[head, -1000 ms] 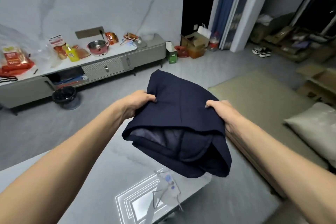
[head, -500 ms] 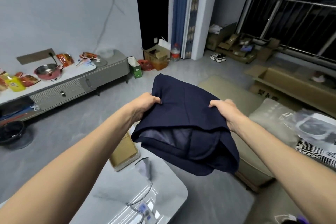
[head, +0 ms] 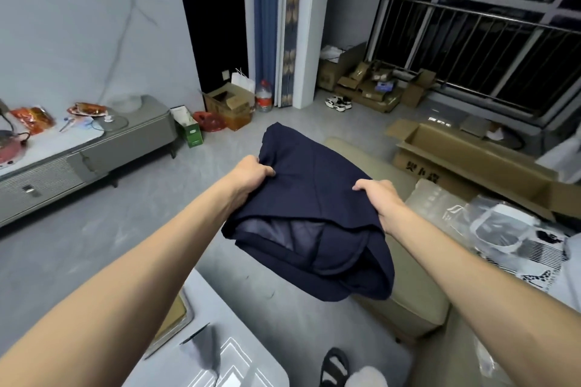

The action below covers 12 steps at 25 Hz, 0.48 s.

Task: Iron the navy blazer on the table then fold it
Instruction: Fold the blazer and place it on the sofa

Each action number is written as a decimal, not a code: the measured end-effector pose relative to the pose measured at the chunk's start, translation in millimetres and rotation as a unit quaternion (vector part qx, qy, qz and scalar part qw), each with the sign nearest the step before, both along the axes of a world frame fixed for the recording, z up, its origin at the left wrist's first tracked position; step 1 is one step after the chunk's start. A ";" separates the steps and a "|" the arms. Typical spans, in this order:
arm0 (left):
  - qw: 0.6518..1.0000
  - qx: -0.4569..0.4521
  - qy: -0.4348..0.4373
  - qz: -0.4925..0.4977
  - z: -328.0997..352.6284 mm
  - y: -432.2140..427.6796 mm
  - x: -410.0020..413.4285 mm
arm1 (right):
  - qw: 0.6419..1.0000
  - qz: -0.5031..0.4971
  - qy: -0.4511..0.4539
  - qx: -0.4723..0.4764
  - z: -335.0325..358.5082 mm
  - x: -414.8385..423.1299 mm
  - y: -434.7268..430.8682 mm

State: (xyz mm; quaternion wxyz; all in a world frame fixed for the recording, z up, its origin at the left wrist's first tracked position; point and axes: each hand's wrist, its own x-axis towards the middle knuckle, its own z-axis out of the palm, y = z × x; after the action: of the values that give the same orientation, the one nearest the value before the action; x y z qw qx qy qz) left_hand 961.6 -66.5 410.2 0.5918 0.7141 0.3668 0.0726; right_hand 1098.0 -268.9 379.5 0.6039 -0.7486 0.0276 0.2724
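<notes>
While folded blazer hangs midair (lining showing), left hand, right hand grip edges.

We see the navy blazer in a deep, even dark blue with no pattern, while its lining shows a paler, greyer blue with a slight sheen. The floor is mottled grey. The wall is pale grey-white with thin dark veins, like marble. The curtain is plain mid-blue, and the strip beside it carries a repeating tan-and-blue motif. We also note a green box, a red bag, a brown cardboard box, a dull olive-beige sofa, a black sandal and a cloth striped black on white. The desk is glossy white-grey.
</notes>
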 end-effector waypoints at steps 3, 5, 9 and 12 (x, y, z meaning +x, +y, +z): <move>1.000 0.008 0.017 0.003 -19.6 4.1 66.5 | 1.000 -0.001 0.010 -0.009 -31.1 69.2 5.7; 0.999 0.013 0.047 0.000 -49.1 8.7 118.7 | 1.000 0.001 0.007 -0.025 -64.9 120.2 8.8; 0.993 0.033 0.111 -0.011 -159.1 12.0 281.9 | 1.000 -0.020 0.024 -0.002 -182.0 268.8 10.5; 0.983 0.069 0.168 -0.030 -265.8 0.3 400.5 | 0.995 -0.093 -0.017 -0.025 -279.4 357.8 -2.2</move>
State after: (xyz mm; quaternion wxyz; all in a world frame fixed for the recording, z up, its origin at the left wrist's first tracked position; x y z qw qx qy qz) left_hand 1362.1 -66.2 144.4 0.4734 0.7658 0.4333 -0.0412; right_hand 1455.8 -271.1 100.1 0.6079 -0.7624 0.0939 0.2010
